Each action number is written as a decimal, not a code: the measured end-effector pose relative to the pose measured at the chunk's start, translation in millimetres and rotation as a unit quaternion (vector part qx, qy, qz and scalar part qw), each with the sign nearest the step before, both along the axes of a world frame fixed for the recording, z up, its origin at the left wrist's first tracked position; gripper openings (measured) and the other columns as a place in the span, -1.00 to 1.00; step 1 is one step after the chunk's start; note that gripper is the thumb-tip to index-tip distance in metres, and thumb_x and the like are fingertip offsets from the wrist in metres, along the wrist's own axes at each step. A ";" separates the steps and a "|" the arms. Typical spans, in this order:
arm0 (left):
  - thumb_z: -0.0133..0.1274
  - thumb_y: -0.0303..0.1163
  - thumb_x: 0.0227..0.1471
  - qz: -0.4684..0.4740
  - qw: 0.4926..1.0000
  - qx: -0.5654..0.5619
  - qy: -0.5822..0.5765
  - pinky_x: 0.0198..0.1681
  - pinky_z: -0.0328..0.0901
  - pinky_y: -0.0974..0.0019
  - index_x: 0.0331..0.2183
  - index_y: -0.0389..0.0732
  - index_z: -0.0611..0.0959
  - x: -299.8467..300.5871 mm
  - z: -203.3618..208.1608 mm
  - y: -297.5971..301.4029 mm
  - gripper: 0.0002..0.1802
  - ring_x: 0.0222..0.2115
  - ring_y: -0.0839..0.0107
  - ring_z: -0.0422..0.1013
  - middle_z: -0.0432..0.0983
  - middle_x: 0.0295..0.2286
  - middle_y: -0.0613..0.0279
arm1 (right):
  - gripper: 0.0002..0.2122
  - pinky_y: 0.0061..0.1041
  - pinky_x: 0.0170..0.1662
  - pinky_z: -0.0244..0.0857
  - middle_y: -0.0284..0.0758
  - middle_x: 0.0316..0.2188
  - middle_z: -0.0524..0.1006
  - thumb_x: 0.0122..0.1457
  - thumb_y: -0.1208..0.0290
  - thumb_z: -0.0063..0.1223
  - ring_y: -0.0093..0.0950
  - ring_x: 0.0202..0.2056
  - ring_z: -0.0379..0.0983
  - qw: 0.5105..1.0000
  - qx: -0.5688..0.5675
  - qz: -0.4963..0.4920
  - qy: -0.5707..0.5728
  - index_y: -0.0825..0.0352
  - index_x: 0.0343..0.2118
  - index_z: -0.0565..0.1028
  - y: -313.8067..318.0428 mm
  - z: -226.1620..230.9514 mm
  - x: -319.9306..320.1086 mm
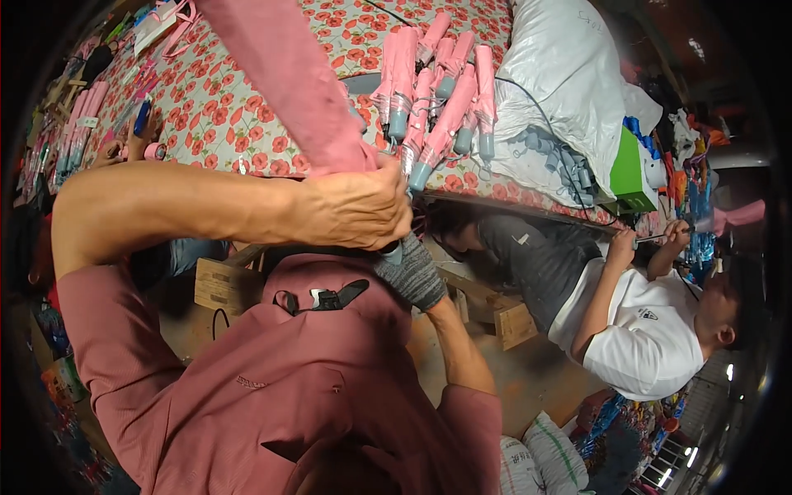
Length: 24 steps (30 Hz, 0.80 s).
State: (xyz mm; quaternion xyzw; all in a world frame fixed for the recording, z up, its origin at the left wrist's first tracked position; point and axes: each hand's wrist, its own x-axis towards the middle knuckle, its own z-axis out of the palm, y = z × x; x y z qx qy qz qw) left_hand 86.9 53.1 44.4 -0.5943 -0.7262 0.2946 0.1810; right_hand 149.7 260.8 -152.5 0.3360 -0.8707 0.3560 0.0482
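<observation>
Gathering the umbrella point(289, 87) looks like the step in hand; the next move probably calls for wrapping its cloth point(334, 140) snugly with the handle point(394, 255) steadied. The left hand point(355, 205) has its fingers clamped on the cloth's near end, the gloved right hand point(416, 276) seems closed round the partly hidden handle, and the umbrella slants up-left from both.

The flowered table point(216, 115) across the top carries pink umbrellas point(450, 114), upper centre, and a white sack point(561, 70), upper right.
</observation>
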 end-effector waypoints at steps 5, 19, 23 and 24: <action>0.01 -0.30 0.02 -0.064 0.981 0.111 0.147 0.28 0.16 -0.17 0.01 -0.21 0.56 -12.8 65.7 -21.8 -0.51 0.17 0.26 0.33 0.47 0.10 0.06 | -0.54 -0.32 -0.09 0.45 -0.26 -0.17 0.60 0.16 0.31 0.21 -0.25 -0.22 0.55 0.999 -0.032 -0.033 -0.020 0.35 0.10 0.44 -23.3 7.2 -5.2; -0.01 -0.40 0.01 -0.164 0.950 0.061 0.259 0.43 -0.10 -0.19 0.00 -0.20 0.63 18.7 64.5 5.0 -0.53 0.23 0.12 0.25 0.41 0.17 0.00 | -0.52 -0.40 -0.10 0.45 -0.31 -0.17 0.61 0.14 0.32 0.28 -0.33 -0.24 0.55 0.969 -0.148 -0.137 -0.141 0.30 0.12 0.46 -30.8 29.8 2.1; 0.01 -0.44 0.00 -0.142 0.954 0.003 0.264 0.36 -0.02 -0.20 -0.11 -0.19 0.67 26.2 52.6 7.3 -0.64 0.06 0.12 0.35 0.50 0.02 0.06 | -0.52 -0.42 -0.11 0.45 -0.32 -0.17 0.61 0.13 0.33 0.29 -0.36 -0.24 0.55 0.953 -0.178 -0.159 -0.184 0.28 0.12 0.46 -33.4 31.8 11.8; 0.02 -0.47 0.00 -0.128 0.958 -0.018 0.255 0.33 0.01 -0.22 -0.19 -0.19 0.69 27.9 49.7 8.1 -0.71 -0.03 0.11 0.39 0.56 -0.06 0.08 | -0.52 -0.42 -0.11 0.45 -0.33 -0.17 0.61 0.13 0.33 0.30 -0.36 -0.25 0.55 0.949 -0.187 -0.166 -0.194 0.28 0.12 0.46 -40.6 29.7 1.4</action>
